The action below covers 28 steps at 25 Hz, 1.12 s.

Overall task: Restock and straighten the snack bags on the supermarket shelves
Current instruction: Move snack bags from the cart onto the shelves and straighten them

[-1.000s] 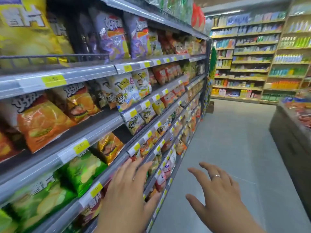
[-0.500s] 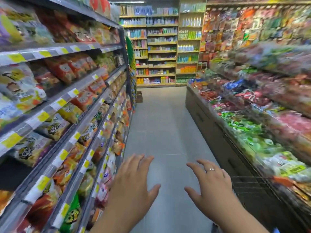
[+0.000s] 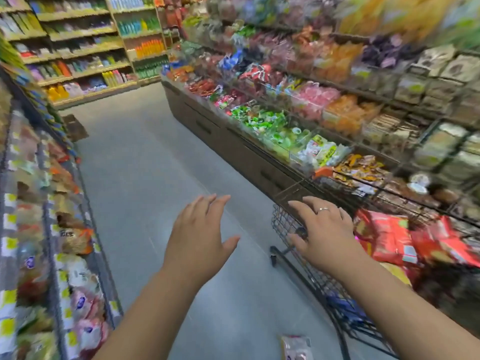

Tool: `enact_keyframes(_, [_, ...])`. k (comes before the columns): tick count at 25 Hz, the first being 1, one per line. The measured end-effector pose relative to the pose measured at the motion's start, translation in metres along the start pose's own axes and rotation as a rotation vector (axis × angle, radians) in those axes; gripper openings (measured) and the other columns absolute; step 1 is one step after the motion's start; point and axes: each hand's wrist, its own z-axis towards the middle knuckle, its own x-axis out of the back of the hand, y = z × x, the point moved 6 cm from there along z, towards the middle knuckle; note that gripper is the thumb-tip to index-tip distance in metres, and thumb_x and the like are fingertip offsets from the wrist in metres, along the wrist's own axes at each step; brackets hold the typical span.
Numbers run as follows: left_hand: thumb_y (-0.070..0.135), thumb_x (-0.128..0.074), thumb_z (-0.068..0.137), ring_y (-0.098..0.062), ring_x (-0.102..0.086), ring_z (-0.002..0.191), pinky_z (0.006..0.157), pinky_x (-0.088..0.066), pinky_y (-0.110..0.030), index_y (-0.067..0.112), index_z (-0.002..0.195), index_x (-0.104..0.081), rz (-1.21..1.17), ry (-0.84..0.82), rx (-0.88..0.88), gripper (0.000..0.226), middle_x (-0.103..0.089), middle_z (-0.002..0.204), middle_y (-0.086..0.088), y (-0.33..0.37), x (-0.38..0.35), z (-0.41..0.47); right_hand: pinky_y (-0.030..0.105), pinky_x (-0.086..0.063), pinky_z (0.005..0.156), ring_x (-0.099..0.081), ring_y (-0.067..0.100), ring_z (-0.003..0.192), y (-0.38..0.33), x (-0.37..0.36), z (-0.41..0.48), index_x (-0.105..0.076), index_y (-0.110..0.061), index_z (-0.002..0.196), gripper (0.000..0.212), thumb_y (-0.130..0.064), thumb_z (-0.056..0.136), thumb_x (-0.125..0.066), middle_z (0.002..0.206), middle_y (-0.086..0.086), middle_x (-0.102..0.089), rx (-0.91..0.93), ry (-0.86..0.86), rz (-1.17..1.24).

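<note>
Inside the wire cart [image 3: 283, 223], red snack bags [image 3: 384, 237] lie just right of the right hand [image 3: 324, 233], spread and empty over the front rim. Left hand [image 3: 200, 236], fingers likewise spread, holds nothing above the floor [image 3: 155, 178], well apart.

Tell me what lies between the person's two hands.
Head view: bare grey floor between left hand and right hand, then the wire cart front edge by the right.
</note>
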Motion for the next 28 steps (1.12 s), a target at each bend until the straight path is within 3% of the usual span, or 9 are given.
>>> enact_keyframes(10, [0.049,-0.064,0.087,-0.022,-0.026,0.145,0.119,-0.019,-0.035,0.026,0.149,-0.032,-0.079,-0.179,-0.259,0.073,-0.037,0.152,0.004,0.122,-0.098,0.068,0.044,-0.036,0.105,-0.04,0.032,0.13,0.193,-0.034,-0.014,-0.041,-0.032,0.142,0.065,-0.044,0.083,-0.065,0.144,0.004,-0.043,-0.395,-0.023,0.035])
enact_keyframes(16, [0.05,-0.063,0.087,-0.017,-0.028,0.142,0.118,-0.018,-0.03,0.026,0.148,-0.032,-0.102,-0.291,-0.408,0.073,-0.037,0.15,0.004,0.217,-0.161,0.105,0.045,-0.036,0.105,-0.04,0.03,0.131,0.281,-0.059,-0.023,-0.035,-0.032,0.145,0.067,-0.049,0.085,-0.06,0.147,0.003,-0.038,-0.538,-0.092,0.044])
enact_keyframes(20, [0.045,-0.066,0.086,-0.023,-0.033,0.14,0.117,-0.02,-0.033,0.02,0.145,-0.039,-0.113,-0.385,-0.494,0.07,-0.043,0.146,0.0,0.26,-0.197,0.12,0.045,-0.038,0.102,-0.039,0.03,0.13,0.322,-0.073,-0.031,-0.034,-0.03,0.146,0.067,-0.047,0.086,-0.06,0.146,0.003,-0.037,-0.656,-0.138,0.095])
enact_keyframes(28, [0.047,-0.061,0.088,-0.02,-0.034,0.135,0.111,-0.024,-0.029,0.022,0.146,-0.035,-0.049,-0.633,-0.736,0.068,-0.042,0.145,0.001,0.309,-0.3,0.167,0.044,-0.044,0.1,-0.045,0.036,0.123,0.353,-0.149,-0.043,-0.036,-0.027,0.145,0.069,-0.045,0.084,-0.063,0.142,0.009,-0.04,-0.959,-0.308,0.303])
